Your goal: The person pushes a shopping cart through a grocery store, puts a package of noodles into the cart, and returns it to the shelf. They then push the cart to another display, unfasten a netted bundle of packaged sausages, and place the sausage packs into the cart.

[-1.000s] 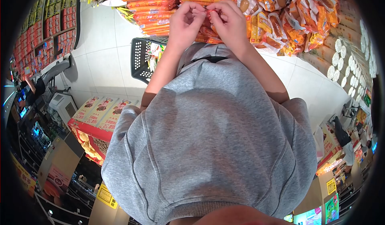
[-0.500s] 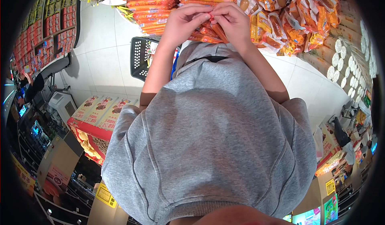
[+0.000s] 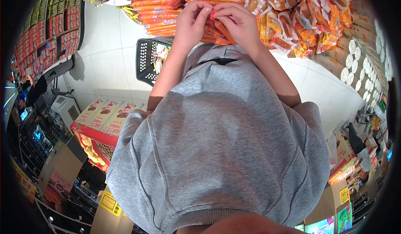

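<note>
Both hands meet over a pile of sausages in orange-red wrappers [image 3: 161, 15]. My left hand [image 3: 192, 23] is closed, its thumb pressed toward the curled index finger. My right hand [image 3: 239, 23] is closed in a pinch with a small shiny red piece of wrapper [image 3: 212, 15] at its fingertips. The left thumb tip is right beside that red piece; whether it also grips it is hard to see. A wrapped sausage [image 3: 224, 31] slants down from below the fingertips, partly covered by the right hand. I cannot tell if it joins the red piece.
More packaged sausages [image 3: 305, 19] are heaped on the right. A black shopping basket [image 3: 144, 63] with goods stands on the floor at left. Stacked cartons [image 3: 110, 115] are behind on the left, a shelf of red and green packets [image 3: 52, 23] farther off. White-ended rolls [image 3: 348, 63] line the right.
Both hands have shifted slightly left, the left one more. The fingertips have parted a little, and the small red piece between them shows more clearly.
</note>
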`<state>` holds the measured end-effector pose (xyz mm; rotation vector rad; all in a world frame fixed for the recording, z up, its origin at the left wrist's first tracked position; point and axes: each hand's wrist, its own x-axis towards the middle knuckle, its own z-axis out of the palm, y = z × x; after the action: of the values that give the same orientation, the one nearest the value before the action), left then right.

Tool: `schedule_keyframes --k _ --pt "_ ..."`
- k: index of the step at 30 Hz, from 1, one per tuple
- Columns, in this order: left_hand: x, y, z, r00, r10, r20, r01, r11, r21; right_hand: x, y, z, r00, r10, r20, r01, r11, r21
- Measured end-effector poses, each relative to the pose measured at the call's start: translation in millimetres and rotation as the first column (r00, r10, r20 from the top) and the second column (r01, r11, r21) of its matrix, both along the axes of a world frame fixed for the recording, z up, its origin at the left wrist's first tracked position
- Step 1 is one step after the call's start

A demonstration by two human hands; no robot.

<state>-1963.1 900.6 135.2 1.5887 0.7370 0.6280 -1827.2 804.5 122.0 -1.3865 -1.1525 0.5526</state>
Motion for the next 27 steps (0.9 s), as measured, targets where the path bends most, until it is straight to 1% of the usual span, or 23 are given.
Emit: schedule_keyframes --k 1,4,7,9,10,11,13,16,19,22,25,27 --pt "1 -1 -2 0.999 0.034 0.036 -0.031 0.998 -0.063 1 -1 3 0.989 0.004 0.15 -0.004 1.0 -0.004" --pt "2 -3 -9 0.992 0.087 0.089 -0.08 0.993 -0.088 -1 -4 4 0.95 -0.029 0.31 0.022 0.999 0.027" --pt "3 0 -9 0.979 0.149 0.136 -0.115 0.966 -0.234 -2 -3 3 0.897 -0.018 0.443 0.0 0.999 0.039" --pt "4 -3 -4 0.991 0.097 0.096 -0.08 0.982 -0.17 -9 -6 13 0.98 -0.029 0.198 0.039 0.998 -0.047" --pt "4 -4 -1 0.995 0.073 0.075 -0.062 0.989 -0.138 -12 -5 17 0.997 -0.042 0.07 0.048 0.995 -0.092" --pt "4 -4 1 0.996 0.054 0.067 -0.046 0.992 -0.116 -15 -2 15 0.994 -0.072 -0.087 0.064 0.993 -0.098" --pt "5 -6 4 0.999 0.016 0.05 -0.012 0.997 -0.076 -18 2 5 0.911 -0.131 -0.39 0.092 0.989 -0.118" --pt "2 -5 -1 0.998 -0.014 0.056 0.018 0.998 -0.066 -14 3 -8 0.881 -0.051 -0.471 0.011 0.996 -0.087" --pt "1 0 -5 0.998 0.059 0.026 -0.06 0.998 0.027 -13 4 -9 0.946 -0.07 -0.317 0.045 0.995 -0.085" --pt "1 -1 -2 0.999 0.049 0.005 -0.05 0.997 0.055 -12 3 2 0.993 -0.111 -0.039 0.106 0.988 -0.114" --pt "-1 3 -4 1.0 -0.029 0.005 0.028 0.993 0.115 -11 4 11 0.971 -0.102 0.218 0.12 0.99 -0.073" --pt "1 -2 2 0.995 -0.003 0.099 -0.004 0.998 0.062 -12 3 5 0.956 -0.086 0.282 0.112 0.991 -0.076"
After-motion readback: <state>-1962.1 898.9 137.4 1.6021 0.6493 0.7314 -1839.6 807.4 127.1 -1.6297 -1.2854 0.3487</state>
